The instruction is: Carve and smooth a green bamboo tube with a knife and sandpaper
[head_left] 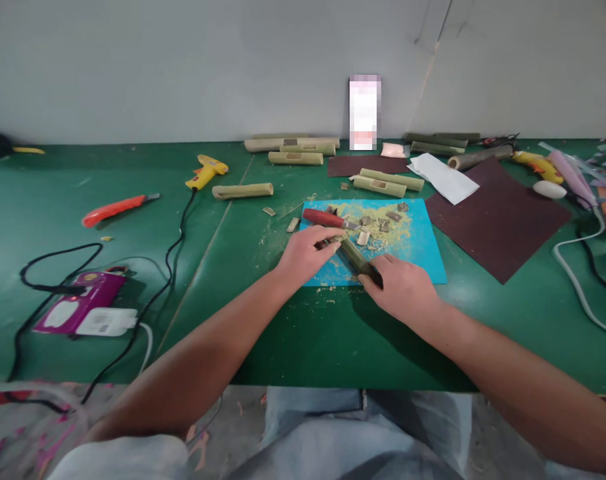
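A green bamboo tube (355, 255) slants over the near part of a blue sheet (435, 260). Its far end is between the fingers of my left hand (310, 252), which are closed around it. My right hand (400, 283) grips the near end, its fingers wrapped over a dark part of the tube. Just beyond my left hand lies a red-handled tool (323, 218) with a short metal blade. Pale shavings and several small bamboo chips (363, 238) are scattered across the sheet.
Cut bamboo tubes (296, 159) lie toward the wall. At left are a yellow glue gun (206, 172), an orange cutter (113, 211) and a purple power strip (83, 303) with cords. Brown sandpaper (503, 227), white paper (445, 179) and another glue gun (539, 166) are at right. A phone (365, 112) leans on the wall.
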`<control>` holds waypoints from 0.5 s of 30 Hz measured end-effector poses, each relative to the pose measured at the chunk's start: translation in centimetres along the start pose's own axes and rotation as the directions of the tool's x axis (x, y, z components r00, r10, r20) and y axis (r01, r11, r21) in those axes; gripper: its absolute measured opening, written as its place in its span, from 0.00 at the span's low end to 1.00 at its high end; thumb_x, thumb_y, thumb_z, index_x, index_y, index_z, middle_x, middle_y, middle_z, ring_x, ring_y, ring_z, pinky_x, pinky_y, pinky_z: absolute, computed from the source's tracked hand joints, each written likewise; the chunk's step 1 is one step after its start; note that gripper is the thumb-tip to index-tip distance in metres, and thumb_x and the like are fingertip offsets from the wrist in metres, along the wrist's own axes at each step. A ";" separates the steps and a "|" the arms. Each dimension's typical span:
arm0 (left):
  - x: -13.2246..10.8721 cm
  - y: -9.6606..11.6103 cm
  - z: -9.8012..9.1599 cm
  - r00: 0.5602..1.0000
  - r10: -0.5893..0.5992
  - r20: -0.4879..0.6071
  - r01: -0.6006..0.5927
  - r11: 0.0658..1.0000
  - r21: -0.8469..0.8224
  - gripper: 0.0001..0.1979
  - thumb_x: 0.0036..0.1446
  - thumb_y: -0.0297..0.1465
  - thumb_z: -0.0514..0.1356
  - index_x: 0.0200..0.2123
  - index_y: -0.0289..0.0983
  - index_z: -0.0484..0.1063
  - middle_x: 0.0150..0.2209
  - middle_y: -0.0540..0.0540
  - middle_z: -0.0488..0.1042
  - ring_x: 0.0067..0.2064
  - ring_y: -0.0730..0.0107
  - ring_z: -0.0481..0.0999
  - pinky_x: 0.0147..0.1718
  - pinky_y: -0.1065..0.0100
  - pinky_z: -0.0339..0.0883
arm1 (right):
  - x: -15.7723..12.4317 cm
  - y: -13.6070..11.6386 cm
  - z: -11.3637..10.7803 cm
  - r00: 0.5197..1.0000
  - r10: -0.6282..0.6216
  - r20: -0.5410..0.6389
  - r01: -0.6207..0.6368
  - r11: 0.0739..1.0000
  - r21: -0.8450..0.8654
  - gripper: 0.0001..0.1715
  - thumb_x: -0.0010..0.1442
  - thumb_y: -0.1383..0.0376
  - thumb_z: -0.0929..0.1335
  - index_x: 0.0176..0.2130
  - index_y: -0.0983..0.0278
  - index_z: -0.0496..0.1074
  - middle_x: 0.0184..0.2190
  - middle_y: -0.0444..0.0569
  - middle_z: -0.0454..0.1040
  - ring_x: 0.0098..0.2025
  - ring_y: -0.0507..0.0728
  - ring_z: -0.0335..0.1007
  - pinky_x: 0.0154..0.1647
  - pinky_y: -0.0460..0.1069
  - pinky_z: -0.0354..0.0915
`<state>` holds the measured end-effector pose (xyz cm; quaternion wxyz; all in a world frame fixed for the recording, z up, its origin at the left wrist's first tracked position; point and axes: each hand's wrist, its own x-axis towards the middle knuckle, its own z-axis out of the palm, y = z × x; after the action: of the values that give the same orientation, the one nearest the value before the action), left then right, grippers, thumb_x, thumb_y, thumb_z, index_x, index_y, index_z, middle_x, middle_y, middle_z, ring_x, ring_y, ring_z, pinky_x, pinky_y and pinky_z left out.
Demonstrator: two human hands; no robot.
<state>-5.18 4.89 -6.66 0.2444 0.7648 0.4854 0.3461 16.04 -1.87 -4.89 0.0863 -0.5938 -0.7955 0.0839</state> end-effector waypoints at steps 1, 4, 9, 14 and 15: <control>0.0 0.0 -0.1 0.999 0.046 0.008 -0.046 0.998 0.039 0.13 0.60 0.31 0.61 0.46 0.39 0.79 0.38 0.46 0.79 0.33 0.72 0.72 0.38 0.67 0.69 | 0.0 0.0 0.0 1.000 0.001 0.001 -0.001 1.000 0.000 0.16 0.66 0.55 0.64 0.38 0.63 0.72 0.36 0.49 0.76 0.33 0.57 0.72 0.26 0.51 0.50; 0.0 -0.1 -0.3 0.990 0.142 0.008 -0.142 0.985 0.094 0.11 0.61 0.32 0.60 0.45 0.39 0.80 0.41 0.44 0.79 0.38 0.69 0.76 0.42 0.65 0.70 | 0.1 0.0 0.0 1.000 0.001 0.001 -0.001 1.000 0.004 0.16 0.66 0.55 0.64 0.38 0.64 0.72 0.35 0.49 0.76 0.33 0.57 0.72 0.26 0.52 0.50; -0.2 -0.2 -0.5 0.977 0.196 0.085 -0.206 0.967 0.150 0.14 0.61 0.33 0.62 0.49 0.39 0.78 0.40 0.44 0.78 0.36 0.69 0.75 0.41 0.66 0.71 | 0.0 0.1 0.0 1.000 -0.003 -0.001 0.003 1.000 0.004 0.16 0.66 0.55 0.64 0.37 0.64 0.72 0.35 0.49 0.76 0.32 0.56 0.72 0.26 0.51 0.49; 0.0 -0.7 -0.8 0.980 0.186 0.074 -0.198 0.955 0.219 0.14 0.66 0.33 0.55 0.49 0.41 0.78 0.43 0.44 0.80 0.44 0.66 0.78 0.47 0.63 0.70 | 0.0 0.2 0.2 1.000 -0.009 -0.008 0.009 1.000 0.011 0.16 0.66 0.55 0.63 0.39 0.63 0.72 0.35 0.49 0.76 0.31 0.56 0.71 0.26 0.51 0.50; 0.1 -0.9 -0.8 0.979 0.189 0.075 -0.202 0.949 0.242 0.15 0.67 0.33 0.54 0.50 0.41 0.78 0.43 0.44 0.81 0.44 0.65 0.78 0.47 0.63 0.70 | 0.0 0.1 0.2 1.000 -0.007 -0.009 0.007 1.000 0.010 0.16 0.66 0.54 0.63 0.38 0.63 0.72 0.35 0.49 0.76 0.31 0.56 0.71 0.26 0.51 0.50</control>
<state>-6.27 5.35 -6.71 0.1234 0.8423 0.4404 0.2852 16.13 -1.84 -5.13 0.0932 -0.5911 -0.7967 0.0848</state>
